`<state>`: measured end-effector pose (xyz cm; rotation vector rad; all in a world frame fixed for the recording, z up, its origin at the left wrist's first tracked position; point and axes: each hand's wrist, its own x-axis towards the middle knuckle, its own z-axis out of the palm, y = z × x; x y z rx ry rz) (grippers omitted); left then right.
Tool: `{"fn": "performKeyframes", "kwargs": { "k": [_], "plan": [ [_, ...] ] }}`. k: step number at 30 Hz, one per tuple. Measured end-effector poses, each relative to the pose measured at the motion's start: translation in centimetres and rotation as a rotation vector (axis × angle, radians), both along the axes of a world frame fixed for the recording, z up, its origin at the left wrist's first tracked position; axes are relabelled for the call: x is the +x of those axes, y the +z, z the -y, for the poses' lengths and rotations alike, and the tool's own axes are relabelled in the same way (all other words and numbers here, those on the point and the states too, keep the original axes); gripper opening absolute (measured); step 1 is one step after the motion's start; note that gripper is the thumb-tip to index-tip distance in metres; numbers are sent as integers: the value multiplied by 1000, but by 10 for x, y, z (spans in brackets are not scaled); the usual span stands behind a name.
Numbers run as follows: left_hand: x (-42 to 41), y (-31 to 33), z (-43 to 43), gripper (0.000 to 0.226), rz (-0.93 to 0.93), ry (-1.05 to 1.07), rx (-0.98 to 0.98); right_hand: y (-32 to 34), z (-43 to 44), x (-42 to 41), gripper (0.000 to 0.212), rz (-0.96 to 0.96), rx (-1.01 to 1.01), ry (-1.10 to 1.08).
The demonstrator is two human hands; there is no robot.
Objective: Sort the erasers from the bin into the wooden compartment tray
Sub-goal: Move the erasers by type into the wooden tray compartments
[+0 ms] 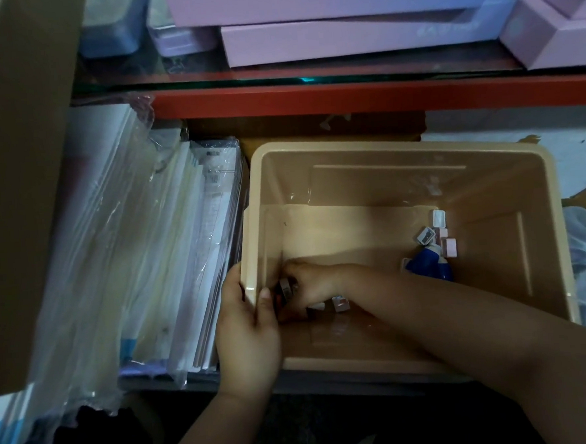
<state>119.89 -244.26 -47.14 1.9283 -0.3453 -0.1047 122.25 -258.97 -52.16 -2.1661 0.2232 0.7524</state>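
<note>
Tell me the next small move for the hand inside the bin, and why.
Probably close the right hand on the erasers lying around it and lift them out: it reaches into the near left corner of the bin among them, while the left hand grips the rim.

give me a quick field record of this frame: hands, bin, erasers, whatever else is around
bin: beige plastic, open top
left hand: grips the bin's near-left corner rim
right hand: inside the bin at that corner, among erasers; grip unclear
eraser cluster: near the bin's right wall, beside a blue item
wooden tray: not in view
around: plastic-wrapped stacks left of the bin, pink boxes on shelf above
</note>
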Motion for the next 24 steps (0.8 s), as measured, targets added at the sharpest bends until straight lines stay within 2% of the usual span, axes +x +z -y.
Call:
{"fn": "performKeyframes", "kwargs": {
  "k": [5, 10, 16, 20, 22, 24],
  "plan": [
    [0, 0, 0, 31, -2, 11, 6, -14, -9, -4, 59, 90, 60, -192],
    [0, 1, 1, 36, -8, 22, 46, -12, -10, -1, 50, 81, 59, -176],
    [-2, 7, 3, 39, -6, 26, 48, -18, -16, -8, 33, 201, 144, -333],
    [-4, 10, 3, 43, -10, 27, 65, -14, -16, -11, 29, 213, 177, -361],
    [-4, 11, 2, 47, 23, 27, 90, -8, -14, -12, 20, 204, 186, -375],
    [-5, 14, 1, 50, 76, 21, 132, 1, -11, -15, 31, 185, 185, -394]
  ]
}}
